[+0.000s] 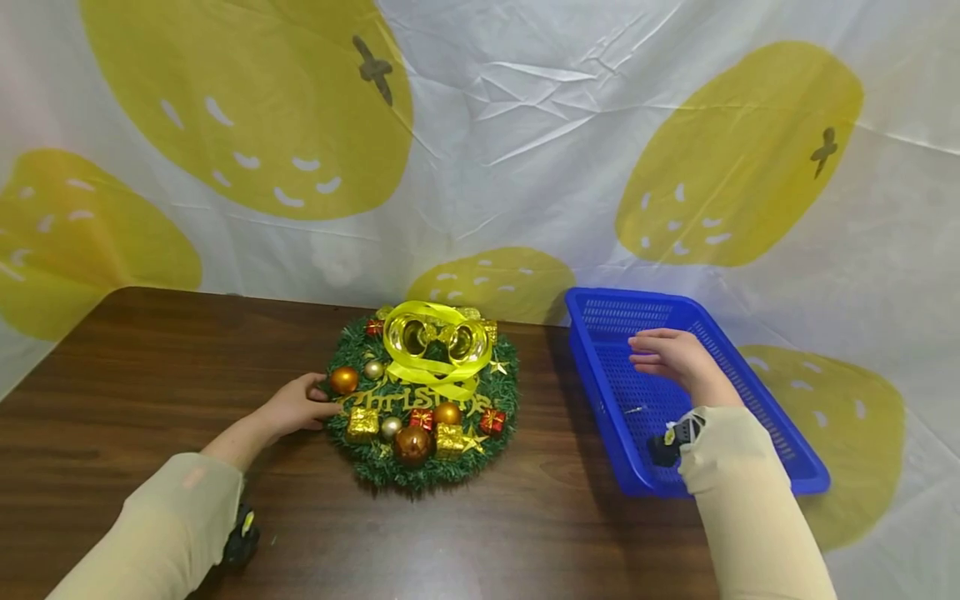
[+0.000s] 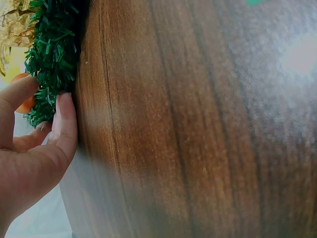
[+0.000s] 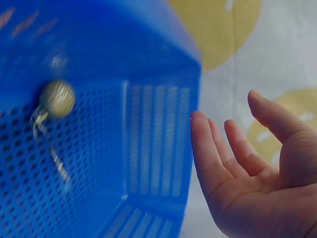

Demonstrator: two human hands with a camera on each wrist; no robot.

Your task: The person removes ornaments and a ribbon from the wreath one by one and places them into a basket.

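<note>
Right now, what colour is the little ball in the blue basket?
The ball is a dull gold. It shows best in the right wrist view.

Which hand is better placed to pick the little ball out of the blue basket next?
Probably the right hand: it holds nothing and appears above the blue basket, where the ball lies. The left hand is farther off, holding the edge of the wreath.

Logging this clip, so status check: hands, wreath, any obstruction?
Left hand gripping wreath at its edge. Right hand empty, over blue basket. Wreath lying on table. Nothing visibly in the way.
</note>
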